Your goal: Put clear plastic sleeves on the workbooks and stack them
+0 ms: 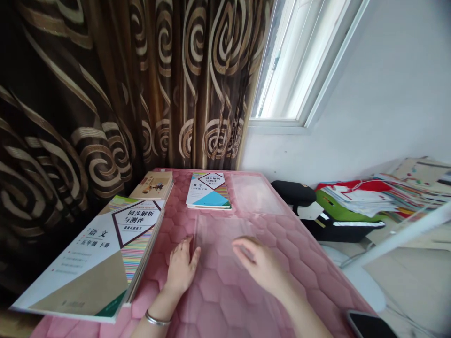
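two hands (180,265) (259,265), two clear-plastic patches (220,234) (257,195), three book covers (98,258) (153,185) (208,190), one bracelet (158,322)

I have both arms reaching in from the bottom of my head view. My left forearm (155,312) slants up and inward, and my left hand (183,263) is palm down, fingers loosely bent, thumb spread away from them. My right forearm (299,305) angles in from the lower right; my right hand (255,263) points inward, fingers half curled, and whether they pinch I cannot tell.
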A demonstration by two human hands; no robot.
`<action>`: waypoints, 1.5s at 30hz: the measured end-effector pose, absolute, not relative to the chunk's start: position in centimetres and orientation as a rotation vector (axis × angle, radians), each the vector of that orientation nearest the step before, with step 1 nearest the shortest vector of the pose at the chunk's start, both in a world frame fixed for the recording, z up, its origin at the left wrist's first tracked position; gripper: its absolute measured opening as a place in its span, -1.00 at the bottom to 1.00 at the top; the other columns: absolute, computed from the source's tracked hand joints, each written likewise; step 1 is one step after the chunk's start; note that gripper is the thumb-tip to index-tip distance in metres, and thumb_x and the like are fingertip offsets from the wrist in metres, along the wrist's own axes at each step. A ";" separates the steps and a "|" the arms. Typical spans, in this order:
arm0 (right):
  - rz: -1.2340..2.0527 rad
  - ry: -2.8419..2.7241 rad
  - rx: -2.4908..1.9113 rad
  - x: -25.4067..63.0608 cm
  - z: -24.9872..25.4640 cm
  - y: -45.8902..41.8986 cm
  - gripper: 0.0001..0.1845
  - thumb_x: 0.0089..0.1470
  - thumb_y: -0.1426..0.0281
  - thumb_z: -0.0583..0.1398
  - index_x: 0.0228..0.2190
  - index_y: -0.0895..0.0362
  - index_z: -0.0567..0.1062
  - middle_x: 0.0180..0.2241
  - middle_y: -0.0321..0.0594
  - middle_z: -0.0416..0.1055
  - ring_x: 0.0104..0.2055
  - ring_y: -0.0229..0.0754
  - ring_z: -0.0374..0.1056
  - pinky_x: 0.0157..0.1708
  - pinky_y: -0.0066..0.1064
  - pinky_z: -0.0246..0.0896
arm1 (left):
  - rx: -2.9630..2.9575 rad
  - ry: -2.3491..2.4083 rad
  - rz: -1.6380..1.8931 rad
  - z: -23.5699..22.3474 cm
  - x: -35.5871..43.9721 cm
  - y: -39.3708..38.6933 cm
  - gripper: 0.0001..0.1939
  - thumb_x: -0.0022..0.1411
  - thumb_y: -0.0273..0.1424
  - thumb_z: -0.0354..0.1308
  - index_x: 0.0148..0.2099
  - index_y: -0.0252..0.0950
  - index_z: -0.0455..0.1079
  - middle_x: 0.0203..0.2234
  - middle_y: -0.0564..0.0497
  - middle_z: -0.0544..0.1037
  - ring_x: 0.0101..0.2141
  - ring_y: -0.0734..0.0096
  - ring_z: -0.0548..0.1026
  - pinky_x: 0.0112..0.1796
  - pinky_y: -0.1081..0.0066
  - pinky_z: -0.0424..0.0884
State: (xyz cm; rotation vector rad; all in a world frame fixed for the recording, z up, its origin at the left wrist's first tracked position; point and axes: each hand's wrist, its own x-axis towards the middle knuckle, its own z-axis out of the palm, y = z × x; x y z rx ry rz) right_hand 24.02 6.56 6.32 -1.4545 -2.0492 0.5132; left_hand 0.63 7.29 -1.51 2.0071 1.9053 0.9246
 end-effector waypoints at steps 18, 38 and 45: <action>1.243 -1.574 -1.330 25.7 2.8 7.8 -0.48 0.16 0.03 -0.04 -0.02 0.05 0.40 -0.16 -0.15 0.51 -0.08 -0.09 0.42 -0.08 -0.25 0.31 | 1.982 1.895 0.952 -0.3 1.3 6.8 -0.58 0.33 -0.19 -0.20 -0.11 -0.22 0.44 0.01 -0.11 0.42 0.03 0.20 0.37 -0.02 0.08 0.30; 0.618 -1.855 -1.913 27.0 0.4 9.1 -0.44 0.01 0.38 0.16 0.07 0.26 0.29 -0.32 -0.10 0.51 -0.21 -0.09 0.44 -0.23 -0.37 0.27 | 1.470 1.694 0.923 1.2 -1.2 7.7 -0.68 0.08 -0.11 -0.01 -0.50 -0.24 0.27 -0.65 0.06 0.47 -0.64 0.42 0.41 -0.52 0.45 0.27; 0.725 -1.641 -1.832 32.9 2.4 9.5 -0.36 0.00 0.40 0.09 0.15 0.13 0.22 -0.63 -0.43 0.35 -0.57 -0.23 0.32 -0.52 -0.46 0.16 | 1.567 1.932 0.913 1.7 -3.6 8.3 -0.80 0.22 -0.27 -0.07 -0.36 -0.24 0.28 -0.62 0.09 0.47 -0.62 0.41 0.46 -0.49 0.47 0.31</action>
